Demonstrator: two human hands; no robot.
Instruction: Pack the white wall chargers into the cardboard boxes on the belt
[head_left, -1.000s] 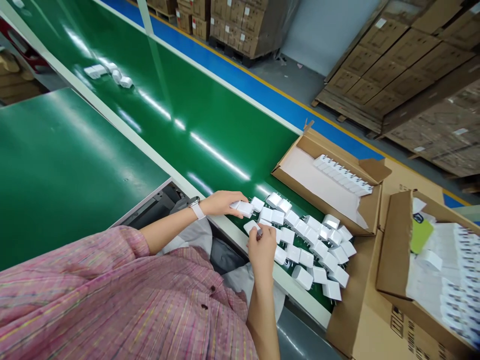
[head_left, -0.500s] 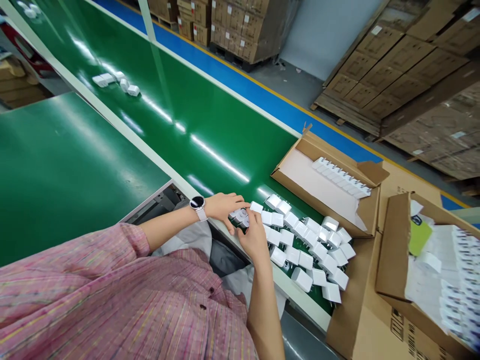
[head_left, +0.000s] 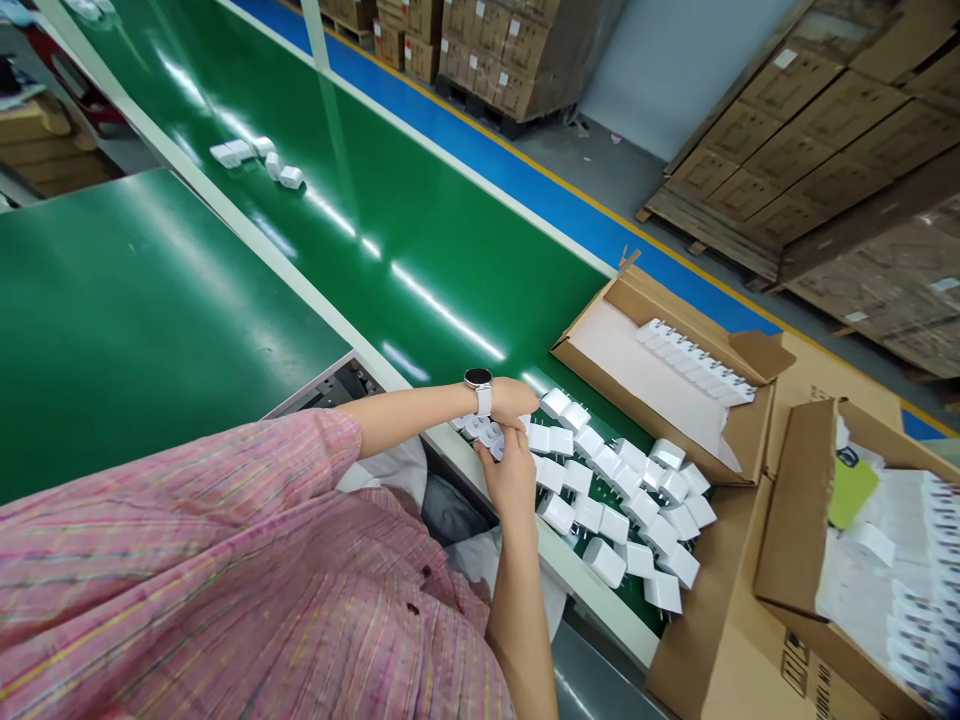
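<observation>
A pile of several white plug adapters [head_left: 626,495] lies on the green conveyor belt [head_left: 420,230] at its near edge. My left hand [head_left: 512,400], a watch on its wrist, is closed over a small stack of white adapters [head_left: 480,432] at the pile's left end. My right hand [head_left: 510,472] comes up from below and pinches the same stack with its fingertips. Both hands meet over the white belt rail.
An open cardboard box [head_left: 667,370] with a row of adapters along its far side sits right of the pile. Another carton [head_left: 862,560] of white packed items stands at the right. A few adapters [head_left: 259,160] lie far up the belt. Stacked cartons fill the background.
My left hand has slid right toward the pile, carrying the gathered adapters. My right hand has moved left and closed in on that stack. The far adapters have drifted nearer on the belt.
</observation>
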